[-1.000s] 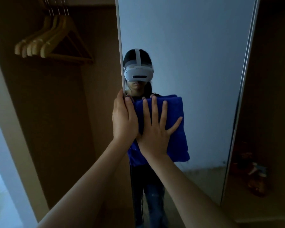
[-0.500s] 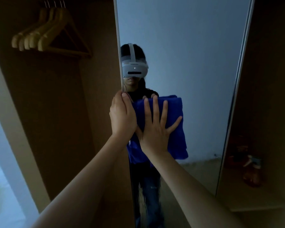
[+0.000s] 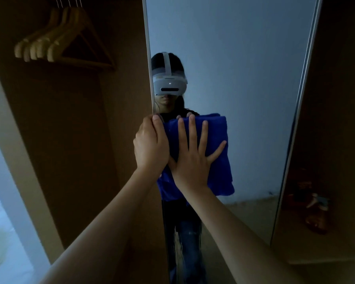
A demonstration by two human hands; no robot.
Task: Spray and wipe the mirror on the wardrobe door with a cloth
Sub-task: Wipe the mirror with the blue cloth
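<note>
Head view: right hand (image 3: 190, 160), fingers spread flat, pressing folded blue cloth (image 3: 217, 152) against mirror (image 3: 244, 78) near its left edge. Left hand (image 3: 150, 146) curled round that edge of wardrobe door, gripping it. Wooden hangers (image 3: 55, 46) inside open wardrobe at upper left.

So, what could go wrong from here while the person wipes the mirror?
The left hand grips the door edge, so its fingers might get pinched if the door swings. The right hand presses the cloth with flat fingers only; the hanging lower part could slip. The room is dim, so streaks may go unseen.
</note>
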